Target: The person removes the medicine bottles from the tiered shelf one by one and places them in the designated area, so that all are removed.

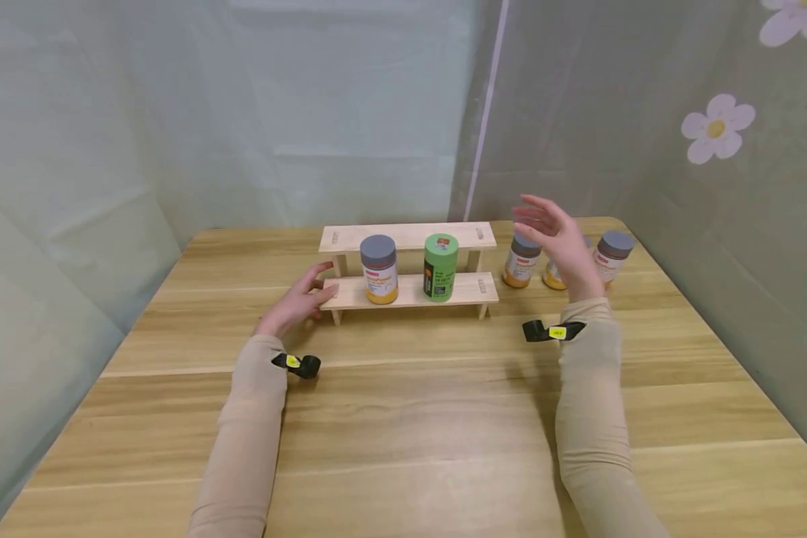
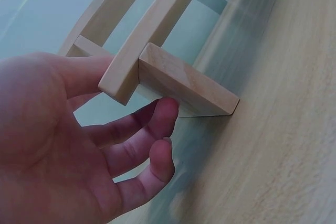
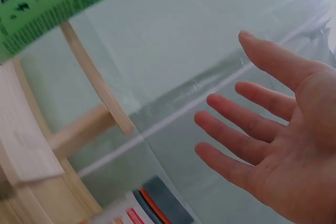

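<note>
My left hand (image 1: 299, 300) grips the left end of the lower board of a two-tier wooden rack (image 1: 410, 291). The thumb lies on the board, and the other fingers curl below it in the left wrist view. On that lower board stand a grey-lidded jar (image 1: 379, 270) with a white and yellow body, and a green canister (image 1: 440, 267) to its right. My right hand (image 1: 557, 240) is raised with fingers spread, holding nothing, over similar jars. One such jar (image 1: 521, 260) is just left of it, another (image 1: 554, 276) is partly hidden behind it, and a third jar (image 1: 613, 252) stands to its right.
The rack's upper board (image 1: 410, 236) bears nothing. All stands near the back edge of a wooden table (image 1: 410, 448). A pale curtain (image 1: 309, 112) hangs close behind, and a flowered sheet (image 1: 746, 224) runs along the right side.
</note>
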The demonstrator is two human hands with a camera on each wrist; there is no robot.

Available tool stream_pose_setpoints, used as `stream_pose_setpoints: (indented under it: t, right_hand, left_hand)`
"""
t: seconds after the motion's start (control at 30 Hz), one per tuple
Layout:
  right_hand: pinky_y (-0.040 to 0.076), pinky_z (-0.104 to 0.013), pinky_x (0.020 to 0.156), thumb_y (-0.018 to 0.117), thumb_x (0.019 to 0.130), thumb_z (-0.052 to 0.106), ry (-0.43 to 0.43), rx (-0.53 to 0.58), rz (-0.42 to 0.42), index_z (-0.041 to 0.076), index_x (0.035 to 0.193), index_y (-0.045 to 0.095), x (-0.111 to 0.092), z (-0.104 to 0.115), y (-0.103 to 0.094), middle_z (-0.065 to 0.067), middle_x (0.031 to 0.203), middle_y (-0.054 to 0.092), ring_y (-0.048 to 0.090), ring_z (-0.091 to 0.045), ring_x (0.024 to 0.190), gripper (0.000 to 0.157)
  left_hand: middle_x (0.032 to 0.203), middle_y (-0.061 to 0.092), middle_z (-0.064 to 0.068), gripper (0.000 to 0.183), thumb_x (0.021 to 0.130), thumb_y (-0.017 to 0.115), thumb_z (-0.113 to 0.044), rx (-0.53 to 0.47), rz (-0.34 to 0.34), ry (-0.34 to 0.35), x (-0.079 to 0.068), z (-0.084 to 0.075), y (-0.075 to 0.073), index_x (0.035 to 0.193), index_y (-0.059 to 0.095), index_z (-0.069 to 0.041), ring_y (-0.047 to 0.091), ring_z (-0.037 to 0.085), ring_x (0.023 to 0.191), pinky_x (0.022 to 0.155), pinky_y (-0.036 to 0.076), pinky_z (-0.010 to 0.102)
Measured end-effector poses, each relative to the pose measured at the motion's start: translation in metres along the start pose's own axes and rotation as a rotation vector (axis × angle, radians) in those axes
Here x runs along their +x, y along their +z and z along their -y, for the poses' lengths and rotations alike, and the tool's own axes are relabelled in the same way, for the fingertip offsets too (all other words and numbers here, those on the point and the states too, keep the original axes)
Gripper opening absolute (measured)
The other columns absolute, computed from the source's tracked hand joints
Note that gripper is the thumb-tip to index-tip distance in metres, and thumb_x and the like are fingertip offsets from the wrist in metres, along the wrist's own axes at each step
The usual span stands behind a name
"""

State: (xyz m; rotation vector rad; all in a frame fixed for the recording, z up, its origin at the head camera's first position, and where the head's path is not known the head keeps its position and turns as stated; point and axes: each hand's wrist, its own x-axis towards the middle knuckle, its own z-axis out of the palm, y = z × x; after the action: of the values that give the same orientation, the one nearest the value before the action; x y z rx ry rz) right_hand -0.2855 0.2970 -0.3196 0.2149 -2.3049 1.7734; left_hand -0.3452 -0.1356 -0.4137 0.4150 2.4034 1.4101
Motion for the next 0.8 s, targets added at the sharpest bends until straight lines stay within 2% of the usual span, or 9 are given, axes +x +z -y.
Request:
stream_pose_setpoints:
  t: [0.13, 0.23, 0.3, 0.57, 0.8]
  right_hand:
    - [0.043, -0.034, 0.106, 0.064, 0.094, 0.019, -0.012, -0.062, 0.055, 0.017, 0.144, 0.044, 0.004, 0.002, 0.01, -0.013, 0.143, 0.05, 0.05, -0.028, 0.13, 0.054]
    - [0.039, -0.045, 0.11, 0.064, 0.094, 0.019, -0.004, -0.087, 0.094, 0.016, 0.145, 0.043, 0.005, 0.002, 0.016, -0.014, 0.145, 0.048, 0.047, -0.032, 0.133, 0.056]
    - [0.038, -0.048, 0.111, 0.065, 0.093, 0.02, 0.01, -0.092, 0.117, 0.016, 0.145, 0.043, 0.005, 0.001, 0.02, -0.013, 0.146, 0.047, 0.046, -0.032, 0.134, 0.056]
    - [0.038, -0.048, 0.11, 0.065, 0.094, 0.023, 0.004, -0.079, 0.184, 0.015, 0.144, 0.043, 0.005, -0.004, 0.037, -0.013, 0.145, 0.048, 0.046, -0.031, 0.135, 0.056]
    - [0.037, -0.05, 0.111, 0.062, 0.096, 0.017, -0.03, -0.034, 0.297, 0.012, 0.146, 0.039, 0.008, -0.002, 0.048, -0.017, 0.147, 0.045, 0.044, -0.035, 0.136, 0.056]
  left_hand:
    - [0.135, 0.036, 0.027, 0.064, 0.103, 0.047, -0.03, -0.006, -0.002, 0.011, 0.002, 0.0, 0.0, 0.156, 0.013, -0.02, 0.049, 0.024, 0.099, 0.073, 0.046, 0.027]
    - [0.133, 0.037, 0.026, 0.064, 0.102, 0.047, -0.03, -0.01, 0.002, 0.016, 0.003, 0.001, 0.002, 0.156, 0.013, -0.019, 0.049, 0.024, 0.099, 0.074, 0.046, 0.028]
    - [0.132, 0.038, 0.026, 0.064, 0.102, 0.048, -0.03, -0.01, 0.005, 0.017, 0.003, 0.003, 0.003, 0.156, 0.014, -0.019, 0.049, 0.024, 0.098, 0.074, 0.047, 0.029]
    - [0.132, 0.036, 0.025, 0.064, 0.102, 0.048, -0.03, -0.024, 0.002, 0.001, 0.002, 0.007, 0.004, 0.156, 0.015, -0.02, 0.049, 0.023, 0.099, 0.071, 0.047, 0.026]
    - [0.13, 0.036, 0.024, 0.064, 0.102, 0.049, -0.03, -0.03, -0.004, 0.004, -0.001, 0.004, 0.001, 0.156, 0.016, -0.02, 0.048, 0.021, 0.096, 0.07, 0.047, 0.024]
